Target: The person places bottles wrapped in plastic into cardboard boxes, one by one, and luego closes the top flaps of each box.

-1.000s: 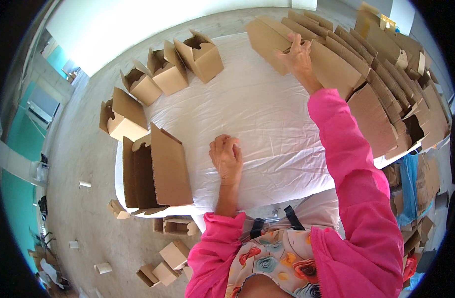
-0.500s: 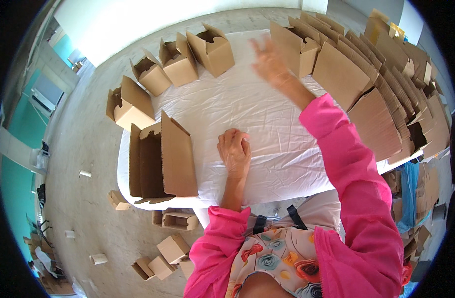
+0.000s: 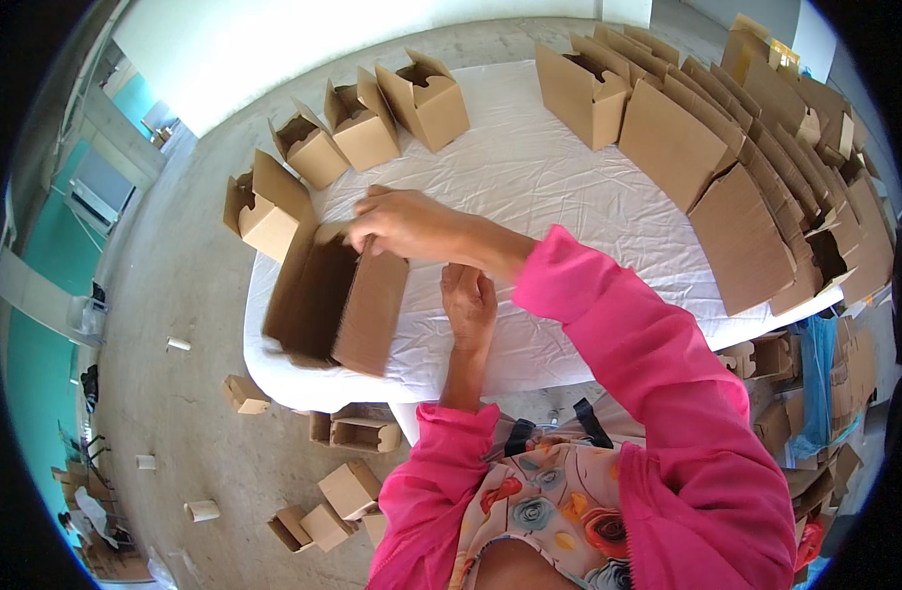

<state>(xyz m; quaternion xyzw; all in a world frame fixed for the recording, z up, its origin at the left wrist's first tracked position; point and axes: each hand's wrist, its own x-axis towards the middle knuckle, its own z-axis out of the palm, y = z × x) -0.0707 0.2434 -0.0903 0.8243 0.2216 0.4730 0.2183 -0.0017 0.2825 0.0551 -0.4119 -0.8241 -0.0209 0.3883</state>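
An open brown cardboard box tilts at the left edge of the white-covered table, slightly blurred, its dark inside showing. My right hand reaches across to the left, with its fingers closed on the box's far upper edge. Beneath my right forearm, my left hand rests on the cloth in a loose fist. Nothing shows in it, though its fingertips are partly hidden. Just beyond the gripped box stands another open box, touching or nearly touching it.
Three open boxes curve along the table's far left edge. Rows of flattened and part-opened cartons crowd the right side. White cloth covers the table. Small boxes lie on the floor at lower left, near white rolls.
My right hand has swung from the far right side of the table to the left and taken hold of the box. The box has tilted and shifted. My left hand stays in place.
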